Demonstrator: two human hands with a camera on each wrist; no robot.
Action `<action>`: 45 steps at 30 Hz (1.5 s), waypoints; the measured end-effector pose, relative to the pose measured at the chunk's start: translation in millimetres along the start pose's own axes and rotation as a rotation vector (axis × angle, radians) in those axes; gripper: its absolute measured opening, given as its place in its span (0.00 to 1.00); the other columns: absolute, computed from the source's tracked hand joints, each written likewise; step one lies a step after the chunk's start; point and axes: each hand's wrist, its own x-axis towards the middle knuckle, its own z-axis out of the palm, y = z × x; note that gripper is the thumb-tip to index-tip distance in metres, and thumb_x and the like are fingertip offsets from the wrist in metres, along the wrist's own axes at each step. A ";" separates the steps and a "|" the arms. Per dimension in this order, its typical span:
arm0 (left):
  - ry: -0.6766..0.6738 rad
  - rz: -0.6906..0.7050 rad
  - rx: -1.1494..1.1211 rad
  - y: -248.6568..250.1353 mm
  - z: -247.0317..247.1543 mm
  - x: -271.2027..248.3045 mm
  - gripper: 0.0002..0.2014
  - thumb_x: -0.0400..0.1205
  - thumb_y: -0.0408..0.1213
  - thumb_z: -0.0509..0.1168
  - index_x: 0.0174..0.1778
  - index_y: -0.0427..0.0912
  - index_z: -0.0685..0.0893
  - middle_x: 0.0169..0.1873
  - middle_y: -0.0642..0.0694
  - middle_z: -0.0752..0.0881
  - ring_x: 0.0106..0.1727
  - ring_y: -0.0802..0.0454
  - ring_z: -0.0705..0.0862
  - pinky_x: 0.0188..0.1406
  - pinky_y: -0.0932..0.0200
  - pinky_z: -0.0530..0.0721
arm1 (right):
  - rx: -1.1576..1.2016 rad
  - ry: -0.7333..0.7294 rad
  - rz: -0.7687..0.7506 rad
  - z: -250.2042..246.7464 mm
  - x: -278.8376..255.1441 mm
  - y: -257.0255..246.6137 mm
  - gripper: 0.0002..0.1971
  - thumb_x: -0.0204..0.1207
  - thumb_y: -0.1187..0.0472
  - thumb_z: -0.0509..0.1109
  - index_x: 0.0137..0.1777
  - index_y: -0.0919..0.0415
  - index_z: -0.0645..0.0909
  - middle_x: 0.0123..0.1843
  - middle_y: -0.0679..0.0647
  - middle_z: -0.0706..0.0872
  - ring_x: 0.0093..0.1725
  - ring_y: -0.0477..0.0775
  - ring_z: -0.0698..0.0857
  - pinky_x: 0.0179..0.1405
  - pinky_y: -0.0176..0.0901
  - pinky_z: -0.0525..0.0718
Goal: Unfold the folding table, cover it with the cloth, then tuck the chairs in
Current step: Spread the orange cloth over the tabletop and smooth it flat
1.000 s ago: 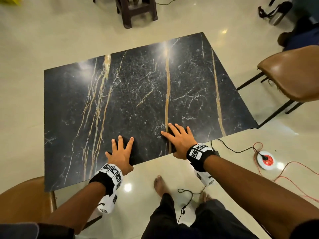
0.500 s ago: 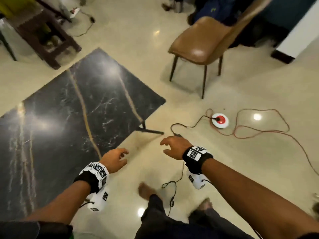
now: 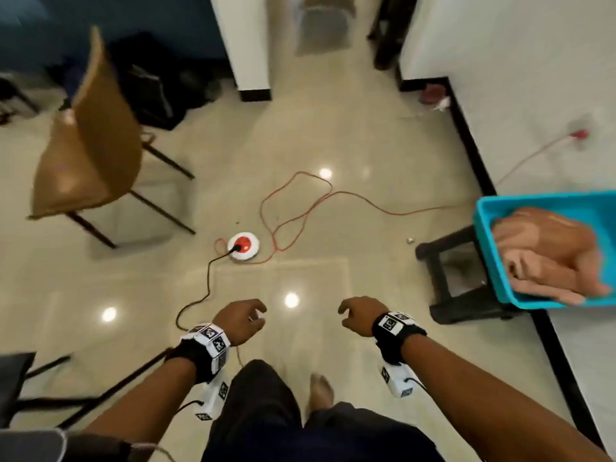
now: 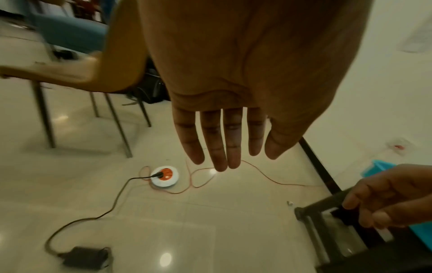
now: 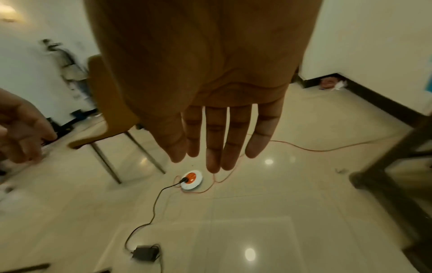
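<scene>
We see our left hand (image 3: pixel 240 319) and right hand (image 3: pixel 360 315) hanging over glossy cream floor tiles (image 3: pixel 333 135), fingers loosely extended, gripping nothing. The pinkish, crumpled cloth (image 3: pixel 546 253) fills a rectangular turquoise plastic tub (image 3: pixel 483 225) perched on a dark square stool (image 3: pixel 446 261) by the black skirting, well right of our right hand. A chair (image 3: pixel 90 141) with a smooth tan curved shell and thin dark legs stands far left. A round white-and-red socket (image 3: pixel 243 247) lies between them, trailing a thin looping orange wire (image 3: pixel 300 208) and black cord (image 3: pixel 208 285)
</scene>
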 end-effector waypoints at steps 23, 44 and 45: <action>-0.483 0.708 0.594 443.6 -28.4 341.6 0.18 0.79 0.49 0.62 0.62 0.47 0.85 0.47 0.52 0.82 0.57 0.49 0.85 0.56 0.62 0.77 | 1.107 0.475 0.914 -102.1 -87.3 335.8 0.17 0.81 0.52 0.72 0.69 0.51 0.85 0.69 0.55 0.85 0.68 0.58 0.83 0.68 0.44 0.77; -0.566 0.502 0.868 699.8 103.2 542.5 0.34 0.84 0.40 0.67 0.84 0.40 0.60 0.75 0.38 0.77 0.73 0.37 0.78 0.69 0.50 0.74 | 2.408 0.804 1.471 -123.6 30.0 471.8 0.66 0.59 0.38 0.84 0.88 0.50 0.44 0.73 0.57 0.79 0.67 0.66 0.83 0.61 0.57 0.86; -0.562 0.492 0.862 701.9 107.1 543.6 0.33 0.83 0.41 0.67 0.83 0.40 0.61 0.74 0.37 0.78 0.72 0.36 0.79 0.68 0.49 0.75 | 2.393 0.802 1.500 -119.7 33.2 473.9 0.62 0.57 0.37 0.82 0.86 0.45 0.47 0.68 0.54 0.81 0.63 0.67 0.85 0.59 0.60 0.88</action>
